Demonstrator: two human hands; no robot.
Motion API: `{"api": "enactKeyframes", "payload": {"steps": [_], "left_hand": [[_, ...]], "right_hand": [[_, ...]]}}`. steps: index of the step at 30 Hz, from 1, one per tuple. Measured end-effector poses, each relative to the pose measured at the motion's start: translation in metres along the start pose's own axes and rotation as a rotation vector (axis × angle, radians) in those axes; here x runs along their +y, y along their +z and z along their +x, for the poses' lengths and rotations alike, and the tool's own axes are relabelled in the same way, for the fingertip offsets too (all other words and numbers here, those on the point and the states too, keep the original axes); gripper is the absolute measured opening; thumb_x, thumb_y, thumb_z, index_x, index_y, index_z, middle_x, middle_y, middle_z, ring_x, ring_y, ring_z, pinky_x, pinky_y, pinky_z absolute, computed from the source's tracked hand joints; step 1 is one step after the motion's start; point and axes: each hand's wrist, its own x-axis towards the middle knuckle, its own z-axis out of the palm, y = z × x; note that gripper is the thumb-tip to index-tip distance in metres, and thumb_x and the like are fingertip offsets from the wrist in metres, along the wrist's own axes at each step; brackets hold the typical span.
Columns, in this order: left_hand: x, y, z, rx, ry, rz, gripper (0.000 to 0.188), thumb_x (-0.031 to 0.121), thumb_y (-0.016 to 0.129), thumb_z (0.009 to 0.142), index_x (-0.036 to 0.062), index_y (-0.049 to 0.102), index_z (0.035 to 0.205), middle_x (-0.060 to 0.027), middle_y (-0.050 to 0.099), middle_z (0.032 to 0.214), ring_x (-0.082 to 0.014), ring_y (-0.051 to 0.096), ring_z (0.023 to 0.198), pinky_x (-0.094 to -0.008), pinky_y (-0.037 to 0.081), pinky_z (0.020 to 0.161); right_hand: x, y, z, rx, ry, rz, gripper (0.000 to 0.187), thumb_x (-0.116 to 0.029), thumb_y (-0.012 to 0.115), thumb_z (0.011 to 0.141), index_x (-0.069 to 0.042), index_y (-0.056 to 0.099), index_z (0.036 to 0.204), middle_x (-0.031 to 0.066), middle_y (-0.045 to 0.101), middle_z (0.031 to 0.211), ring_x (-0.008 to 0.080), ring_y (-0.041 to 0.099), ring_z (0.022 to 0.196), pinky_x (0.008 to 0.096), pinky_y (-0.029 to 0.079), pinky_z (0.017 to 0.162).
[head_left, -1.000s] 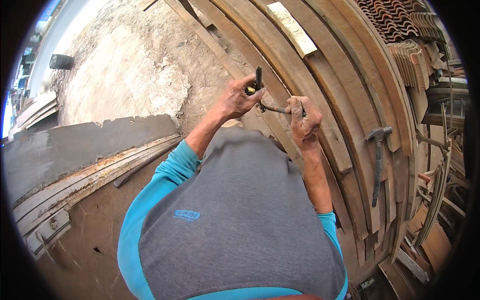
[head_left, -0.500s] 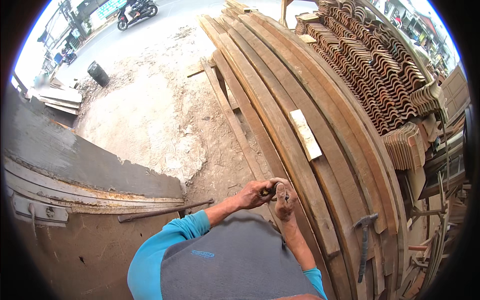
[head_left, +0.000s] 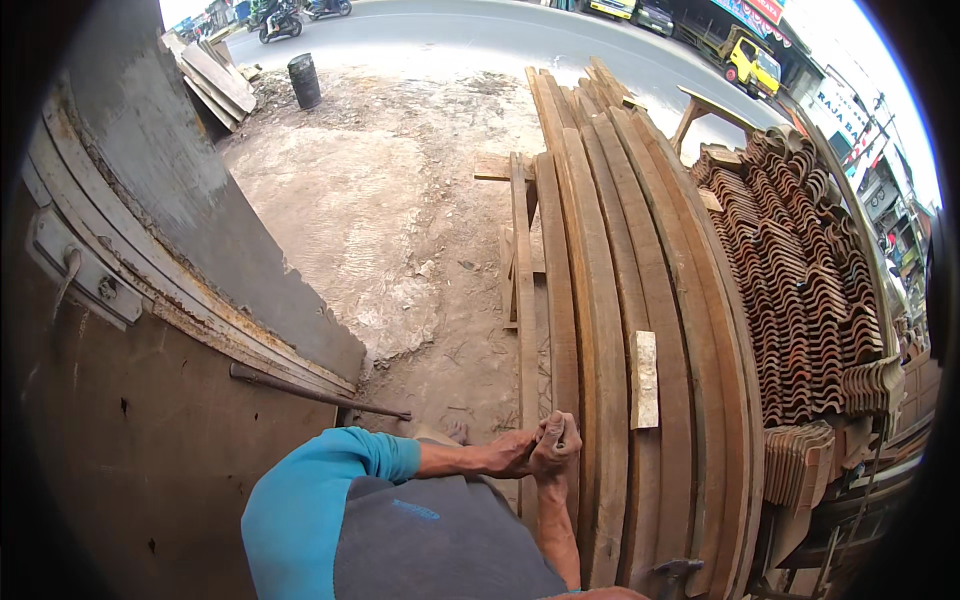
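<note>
My left hand [head_left: 511,454] and my right hand [head_left: 555,446] are together in front of my body, at the near left side of a stack of long wooden beams [head_left: 597,450]. Fingers on both hands are closed, and whatever lies between them is hidden by the knuckles. A short pale wood block [head_left: 646,385] rests on top of the beams, to the right of my hands. Close to the lower edge, a hammer [head_left: 674,570] lies on the stack, with only its head end showing.
Roof tiles [head_left: 800,270] are piled right of the beams. To my left are a grey wall [head_left: 230,190] and a leaning metal bar [head_left: 320,392]. A dark bin [head_left: 304,82] stands on the dirt ground. Beyond runs a road with motorbikes [head_left: 280,20] and a yellow truck [head_left: 752,66].
My view has turned and risen, bringing more road into sight. A small dark thing showed between my hands earlier; it is hidden now. Both hands stay together and the hammer has slid toward the lower edge.
</note>
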Motion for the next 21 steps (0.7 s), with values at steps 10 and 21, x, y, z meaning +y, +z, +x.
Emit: {"api": "enactKeyframes", "payload": {"steps": [10,21], "left_hand": [[-0.044,-0.011,0.005,0.038,0.108,-0.143,0.044,0.023,0.071,0.085,0.0036,0.061,0.123,-0.0193,0.067,0.111,-0.0316,0.063,0.110,-0.0424,0.050,0.092],[0.004,-0.033,0.004,-0.158,-0.057,0.015,0.056,0.024,0.073,0.086,0.0032,0.052,0.134,-0.0216,0.060,0.130,-0.0349,0.056,0.126,-0.0428,0.044,0.104]], "right_hand": [[-0.006,0.038,0.043,-0.060,0.072,-0.308,0.038,-0.030,0.054,0.104,0.002,0.056,0.082,0.0212,0.059,0.070,0.0366,0.058,0.063,0.0473,0.044,0.059],[-0.028,0.025,0.019,-0.107,0.166,-0.296,0.030,-0.030,0.058,0.103,-0.001,0.067,0.103,0.0215,0.068,0.084,0.0351,0.069,0.077,0.0415,0.052,0.068]]}}
